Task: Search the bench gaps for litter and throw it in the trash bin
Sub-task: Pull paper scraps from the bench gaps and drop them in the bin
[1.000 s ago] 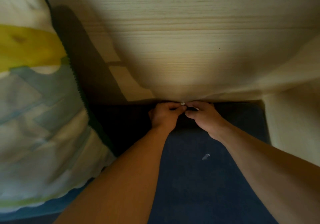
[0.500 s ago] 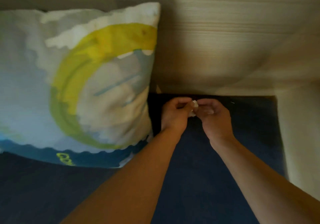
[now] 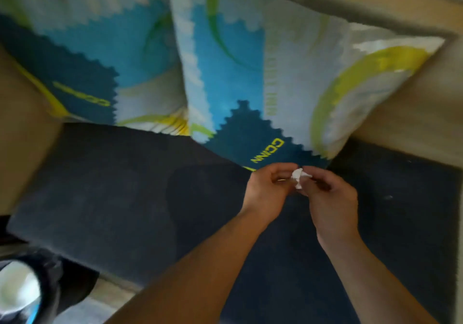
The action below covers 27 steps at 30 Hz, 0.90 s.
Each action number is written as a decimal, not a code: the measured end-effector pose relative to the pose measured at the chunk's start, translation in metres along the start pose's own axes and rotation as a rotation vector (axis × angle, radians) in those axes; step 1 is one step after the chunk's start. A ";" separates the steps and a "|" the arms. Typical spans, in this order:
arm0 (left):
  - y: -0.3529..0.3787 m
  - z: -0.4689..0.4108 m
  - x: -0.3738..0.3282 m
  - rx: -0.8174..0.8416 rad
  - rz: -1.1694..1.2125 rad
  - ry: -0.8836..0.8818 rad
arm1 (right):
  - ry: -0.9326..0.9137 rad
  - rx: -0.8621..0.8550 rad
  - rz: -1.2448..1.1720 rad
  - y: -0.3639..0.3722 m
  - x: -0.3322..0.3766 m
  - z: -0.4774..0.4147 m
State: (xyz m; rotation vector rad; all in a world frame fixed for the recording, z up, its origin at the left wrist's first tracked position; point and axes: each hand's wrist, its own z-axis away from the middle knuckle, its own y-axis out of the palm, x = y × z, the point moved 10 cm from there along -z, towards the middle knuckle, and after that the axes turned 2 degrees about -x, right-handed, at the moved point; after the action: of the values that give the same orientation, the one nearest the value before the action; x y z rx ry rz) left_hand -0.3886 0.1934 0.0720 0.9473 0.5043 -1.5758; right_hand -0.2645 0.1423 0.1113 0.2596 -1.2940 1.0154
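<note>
1. Both bare hands meet over the dark navy fabric seat cushion of the light wooden bench.
2. Left hand and right hand both pinch a small crumpled white scrap of paper litter between the fingertips; fingers curled, pressed onto the scrap.
3. The scrap sits between the two hands, held above the cushion, just in front of the lower corner of the near patterned pillow in blue, white and yellow-green.
4. A second matching patterned pillow leans to the left of it, touching it.
5. Tiny pale speck lies on the cushion, right of the hands, apart.
6. Blurred white and black object at bottom left corner; cannot tell what it is.
</note>
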 end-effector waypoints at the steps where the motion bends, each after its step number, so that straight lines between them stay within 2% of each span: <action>1: -0.029 0.012 -0.004 -0.032 0.045 -0.004 | 0.005 0.035 -0.008 0.025 0.006 0.017; 7: -0.232 0.091 -0.005 -0.276 0.195 0.023 | 0.043 0.390 0.060 0.200 0.026 0.131; 15: -0.453 0.219 0.078 -0.550 0.458 -0.066 | 0.217 0.711 0.234 0.383 -0.032 0.320; 22: -0.583 0.320 0.153 -0.870 0.670 -0.150 | 0.188 0.892 0.361 0.487 -0.069 0.453; 27: -0.642 0.344 0.166 -0.997 0.847 -0.134 | 0.205 0.936 0.340 0.547 -0.071 0.508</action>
State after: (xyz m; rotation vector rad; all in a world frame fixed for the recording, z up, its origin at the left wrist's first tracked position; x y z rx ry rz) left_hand -1.1039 -0.0161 0.0244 0.1957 0.5895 -0.4732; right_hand -1.0046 0.0768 0.0091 0.6338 -0.6067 1.8527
